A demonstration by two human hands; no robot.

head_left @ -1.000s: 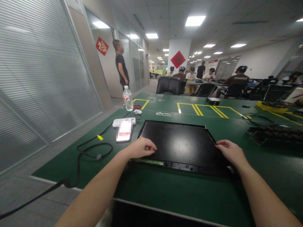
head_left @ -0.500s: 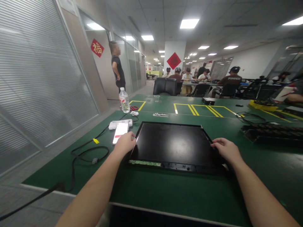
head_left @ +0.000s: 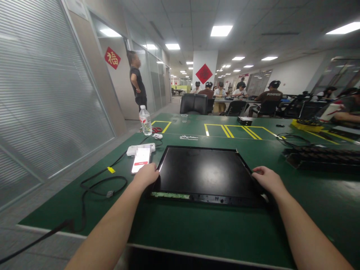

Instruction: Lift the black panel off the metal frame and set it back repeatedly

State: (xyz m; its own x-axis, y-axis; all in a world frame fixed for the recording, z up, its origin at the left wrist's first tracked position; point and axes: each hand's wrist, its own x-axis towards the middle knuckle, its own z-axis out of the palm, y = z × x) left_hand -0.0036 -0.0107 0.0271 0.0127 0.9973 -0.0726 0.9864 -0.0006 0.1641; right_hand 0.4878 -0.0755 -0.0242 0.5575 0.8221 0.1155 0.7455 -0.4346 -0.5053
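Observation:
A black flat display panel (head_left: 206, 170) lies on the green table, its screen facing up. Along its near edge runs a bare green circuit strip (head_left: 170, 195). My left hand (head_left: 146, 175) is closed on the panel's left edge, fingertips mostly hidden. On the opposite side, my right hand (head_left: 269, 180) has thumb and fingers curled at the right edge; what lies under the palm is hidden. Just beyond my left hand, a lit phone (head_left: 141, 159) leans on a white box-shaped device (head_left: 132, 150).
Black cable (head_left: 104, 178) loops across the left of the green table (head_left: 210, 228). A water bottle (head_left: 145, 122), red-handled tool (head_left: 156, 130) and grey caliper-like piece (head_left: 189, 137) stand or lie farther back. Dark ribbed parts (head_left: 320, 159) are at right. Several people sit beyond; one person (head_left: 137, 84) stands left.
The whole view has shifted slightly, with things appearing a little farther left. My right fingers have lifted and spread slightly at the panel's edge; my left hand keeps its place.

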